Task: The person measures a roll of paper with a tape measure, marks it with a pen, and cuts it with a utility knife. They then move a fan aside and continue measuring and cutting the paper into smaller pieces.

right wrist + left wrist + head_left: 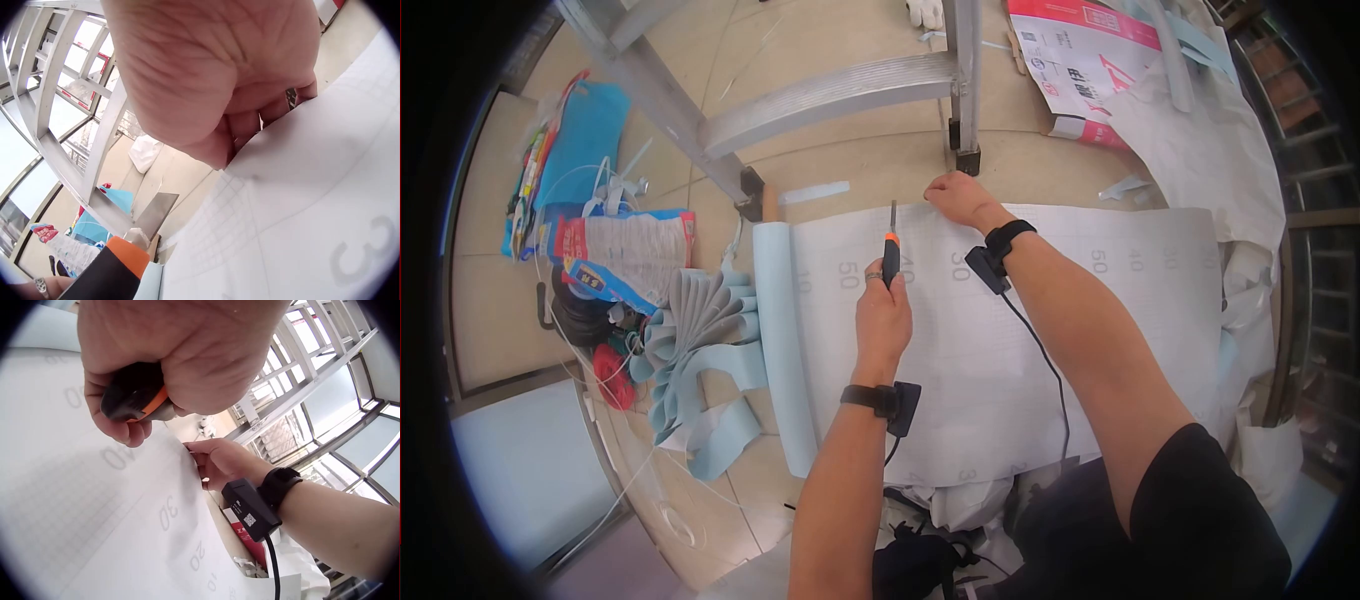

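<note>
My left hand (883,318) is wrapped round the black-and-orange handle of a cutter (891,256), its metal blade pointing away from me towards the ladder (830,103); the cutter is over the far part of a white sheet (1000,370) printed with a faint grid and grey numbers, the blade tip near the sheet's far edge, though I cannot tell whether it touches; my right hand (966,199) is just to the right of the blade, fingers bent and pinching that far edge; the sheet is spread across the tiled floor (840,160) in front of me, with a pale-blue roll (783,350) along its left side; left of the roll is a heap of folded pale-blue strips (700,315), and beyond them a plastic bag (635,250) and a red bundle (613,375); the ladder's feet stand just past the sheet, and a pink-and-white cardboard piece (1080,60) lies at the far right; a black strap (1010,236) circles my right wrist.
</note>
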A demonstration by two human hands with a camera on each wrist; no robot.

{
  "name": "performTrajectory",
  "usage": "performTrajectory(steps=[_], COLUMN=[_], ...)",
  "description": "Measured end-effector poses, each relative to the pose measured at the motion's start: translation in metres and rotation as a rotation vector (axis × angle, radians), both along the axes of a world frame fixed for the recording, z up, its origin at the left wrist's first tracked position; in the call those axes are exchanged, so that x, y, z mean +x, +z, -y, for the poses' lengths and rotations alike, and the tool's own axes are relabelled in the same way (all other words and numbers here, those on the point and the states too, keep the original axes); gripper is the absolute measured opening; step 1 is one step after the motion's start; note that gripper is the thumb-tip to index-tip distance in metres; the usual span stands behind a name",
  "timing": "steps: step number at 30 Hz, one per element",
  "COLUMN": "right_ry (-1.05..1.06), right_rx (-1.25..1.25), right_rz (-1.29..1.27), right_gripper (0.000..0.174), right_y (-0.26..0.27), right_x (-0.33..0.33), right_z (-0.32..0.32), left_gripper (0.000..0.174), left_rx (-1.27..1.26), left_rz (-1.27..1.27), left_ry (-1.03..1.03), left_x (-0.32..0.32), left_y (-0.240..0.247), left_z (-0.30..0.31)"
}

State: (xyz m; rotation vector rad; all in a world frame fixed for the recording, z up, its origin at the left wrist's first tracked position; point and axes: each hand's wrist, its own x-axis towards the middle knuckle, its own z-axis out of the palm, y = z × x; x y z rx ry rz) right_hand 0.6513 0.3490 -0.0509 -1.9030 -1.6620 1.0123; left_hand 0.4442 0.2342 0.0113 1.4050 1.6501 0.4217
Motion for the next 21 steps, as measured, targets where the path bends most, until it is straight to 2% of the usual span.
performTrajectory(steps=[2,7,11,21], right_ry=[-0.012,0.069,0.056,0.069], right_rx=[0.020,-0.031,-0.037,-0.046], right_rz=[0.024,-0.020,-0.028,0.006], right_gripper=[0.026,0.025,0.024,0.036], right_y=[0.001,0.004,0.002,0.002], right_x=[-0.001,0.005,0.004,0.004], right_z=[0.000,0.002,0.002,0.001], left_gripper=[0.040,0.040,0.040,0.041], left_rx=[0.066,0.048,0.011,-0.023], left_rz=[-0.012,-0.002,0.012,0.029], left_ry=[-0.010,-0.005,0.005,0.039], left_x=[-0.002,0.001,0.002,-0.005], left_y=[-0.008,-0.005,-0.001,0.008], left_z=[0.002,0.007,0.009,0.019])
